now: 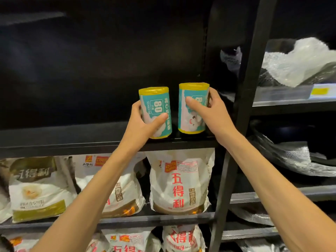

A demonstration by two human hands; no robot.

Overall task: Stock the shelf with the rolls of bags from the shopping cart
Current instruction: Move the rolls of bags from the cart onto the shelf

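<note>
Two rolls stand upright at the front edge of the dark shelf [72, 142], long axes vertical, yellow ends up and down, apart from each other. The left hand [145, 122] curls round the left roll [156, 110], thumb across its label; this roll tilts slightly. The right hand [209, 110] wraps the right roll [192, 106] likewise. They look light, soft under a slick wrapper, so a grip round the middle suits them. Flour bags [180, 184] fill the shelves below.

Left roll [156, 112] reads "80" (teal label); flour bag [179, 182] reads "五得利".
</note>
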